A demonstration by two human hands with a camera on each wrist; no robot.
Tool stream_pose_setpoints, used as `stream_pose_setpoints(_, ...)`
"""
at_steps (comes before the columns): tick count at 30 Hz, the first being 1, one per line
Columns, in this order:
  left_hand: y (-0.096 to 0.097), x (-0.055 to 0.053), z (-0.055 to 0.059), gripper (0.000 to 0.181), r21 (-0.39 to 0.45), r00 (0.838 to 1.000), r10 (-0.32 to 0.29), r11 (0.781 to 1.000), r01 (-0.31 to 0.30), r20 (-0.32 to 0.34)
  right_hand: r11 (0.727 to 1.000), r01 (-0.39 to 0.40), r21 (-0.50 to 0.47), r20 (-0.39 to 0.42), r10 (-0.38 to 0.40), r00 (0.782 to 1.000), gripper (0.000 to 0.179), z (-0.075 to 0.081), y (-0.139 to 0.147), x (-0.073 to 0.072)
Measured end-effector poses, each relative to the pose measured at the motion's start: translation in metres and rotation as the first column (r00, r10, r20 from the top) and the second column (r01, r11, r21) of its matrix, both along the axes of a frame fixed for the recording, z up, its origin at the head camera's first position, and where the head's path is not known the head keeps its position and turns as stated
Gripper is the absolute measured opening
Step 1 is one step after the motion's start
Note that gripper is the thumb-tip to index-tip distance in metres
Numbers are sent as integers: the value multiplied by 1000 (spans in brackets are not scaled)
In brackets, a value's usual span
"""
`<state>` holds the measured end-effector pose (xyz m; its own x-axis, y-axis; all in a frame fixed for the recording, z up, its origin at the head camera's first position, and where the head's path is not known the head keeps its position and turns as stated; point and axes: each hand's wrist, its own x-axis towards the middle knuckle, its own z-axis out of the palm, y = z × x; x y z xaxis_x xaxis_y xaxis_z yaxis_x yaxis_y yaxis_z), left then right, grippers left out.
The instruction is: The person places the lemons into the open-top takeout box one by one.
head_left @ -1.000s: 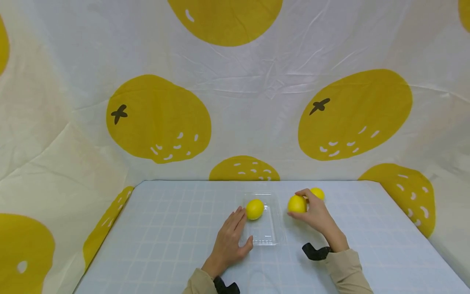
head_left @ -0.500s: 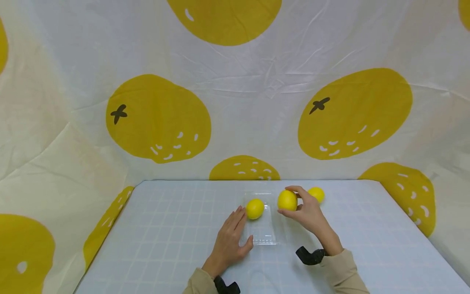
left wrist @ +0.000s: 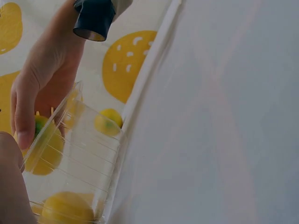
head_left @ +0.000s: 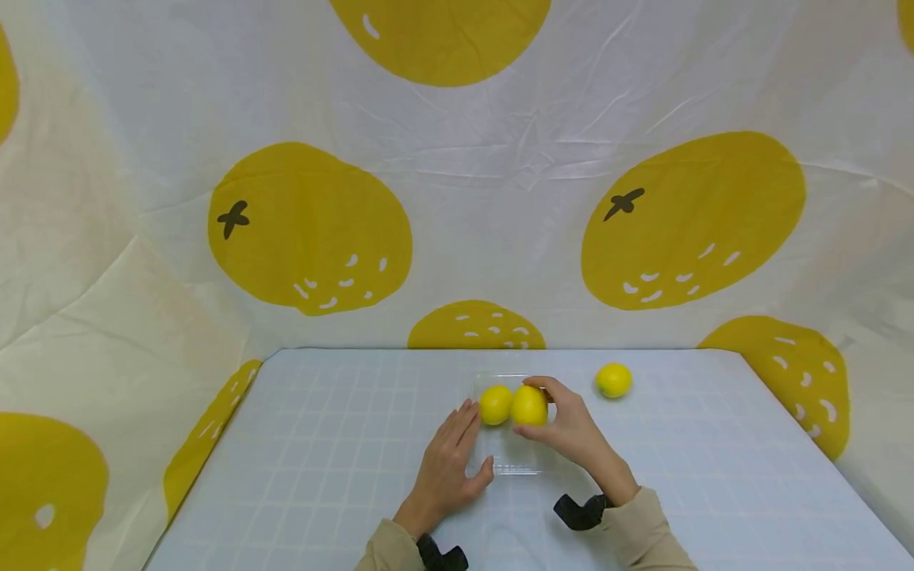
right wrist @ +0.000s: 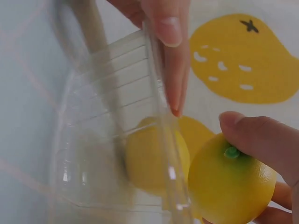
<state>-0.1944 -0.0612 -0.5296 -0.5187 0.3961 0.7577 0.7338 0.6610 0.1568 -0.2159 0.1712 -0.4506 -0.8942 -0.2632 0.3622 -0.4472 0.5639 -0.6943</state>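
My right hand (head_left: pixel 574 432) grips a yellow lemon (head_left: pixel 530 406) between thumb and fingers, over the right part of a clear plastic container (head_left: pixel 517 464). The right wrist view shows the green stem end of this held lemon (right wrist: pixel 231 182) beside the container's rim (right wrist: pixel 163 116). A second lemon (head_left: pixel 496 405) lies inside the container at its far left, also visible through the wall as a lemon (right wrist: pixel 152 161) in that view. My left hand (head_left: pixel 446 464) rests along the container's left side, fingers straight and thumb spread.
A third lemon (head_left: pixel 613 381) lies on the table at the back right, behind my right hand. The table (head_left: pixel 343 444) has a pale checked cloth and ends at a curtain (head_left: pixel 493 238) printed with large yellow fruit. Black wrist cameras hang below both sleeves.
My right hand has carried its lemon leftward from beside the third lemon to above the container, close to the second lemon. My left hand has stayed in place.
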Motion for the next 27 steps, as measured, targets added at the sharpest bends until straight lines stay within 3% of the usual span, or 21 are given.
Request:
stream_pose_setpoints(4, 1, 0, -1, 61, 7, 1000, -3, 1000, 3, 0, 996, 18, 91, -28, -16, 999, 68, -7, -7, 1)
stream_pose_setpoints(11, 1, -1, -2, 61, 10, 1000, -8, 1000, 8, 1, 964, 73, 256, -133, -40, 990, 68, -17, -13, -1)
stream_pose_setpoints(27, 0, 0, -1, 62, 14, 1000, -12, 1000, 11, 28, 930, 88, 356, -155, -34, 987, 67, -24, -19, 3)
